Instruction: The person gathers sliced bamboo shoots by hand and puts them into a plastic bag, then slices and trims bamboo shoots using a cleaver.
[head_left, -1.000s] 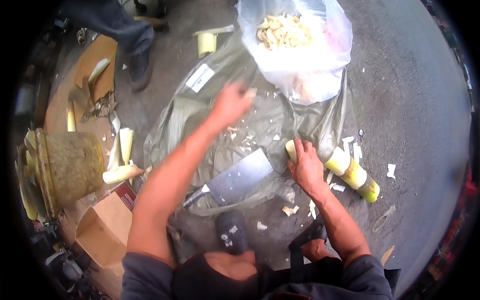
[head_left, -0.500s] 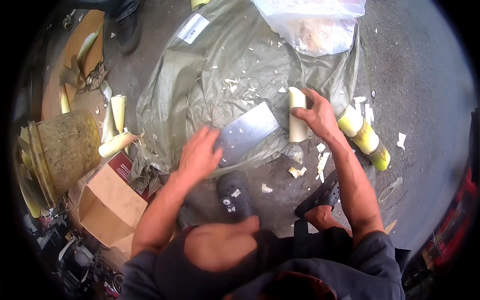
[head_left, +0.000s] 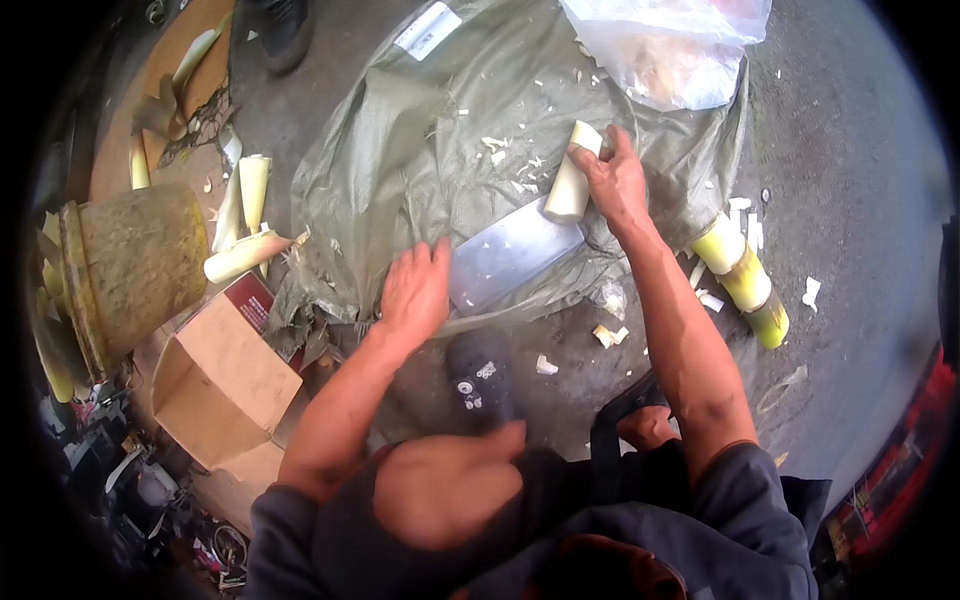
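Note:
My left hand [head_left: 415, 290] lies palm down on the grey-green sheet [head_left: 360, 200], its fingers stretched out beside a broad cleaver blade [head_left: 505, 262]. The cleaver's handle is hidden beneath that hand. My right hand [head_left: 612, 180] grips a pale, peeled stalk piece [head_left: 568, 190] between thumb and fingers. The piece is tilted, its lower end over the blade's far edge. White scraps [head_left: 495, 150] lie scattered on the sheet beyond the blade.
A translucent plastic bag [head_left: 680, 60] stands at the upper right. Further right lies a jointed yellow-green stalk [head_left: 745, 275]. At left are a dirty yellow bucket [head_left: 140, 270], an open cardboard box [head_left: 225, 375] and husks [head_left: 250, 255]. Someone's shoe [head_left: 280, 35] shows at the top.
My left hand has come back from near the plastic bag and settled by the cleaver. My right hand has lifted the stalk piece and brought it over the blade's edge.

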